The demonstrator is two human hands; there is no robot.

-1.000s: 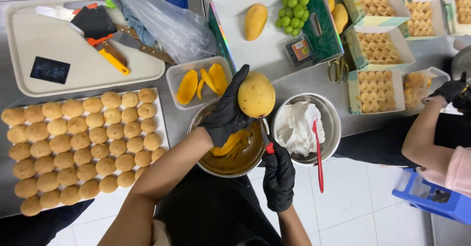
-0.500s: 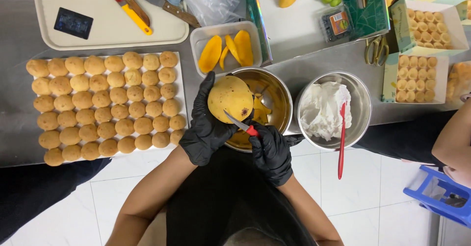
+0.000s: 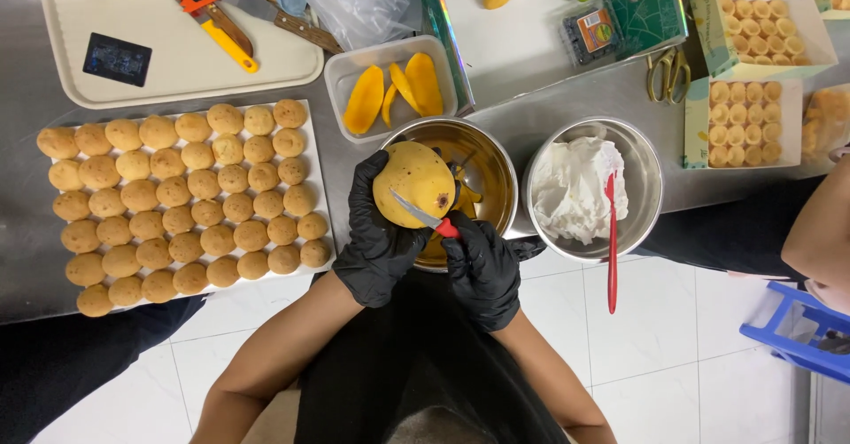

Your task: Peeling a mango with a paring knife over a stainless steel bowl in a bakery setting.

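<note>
Head view. Left hand (image 3: 379,231), black-gloved, wrapped around a yellow mango (image 3: 413,193), held over the near rim of a steel bowl (image 3: 485,162). Right hand (image 3: 482,269), also gloved, closed on a red-handled paring knife (image 3: 427,220), blade laid against the mango skin. Left of the bowl: tray of round pastries (image 3: 181,200). Right of it: second bowl with white cream (image 3: 580,187) and red spatula (image 3: 611,240).

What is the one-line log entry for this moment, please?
left hand: holds mango | right hand: holds knife, blade on mango | below: steel bowl
</note>
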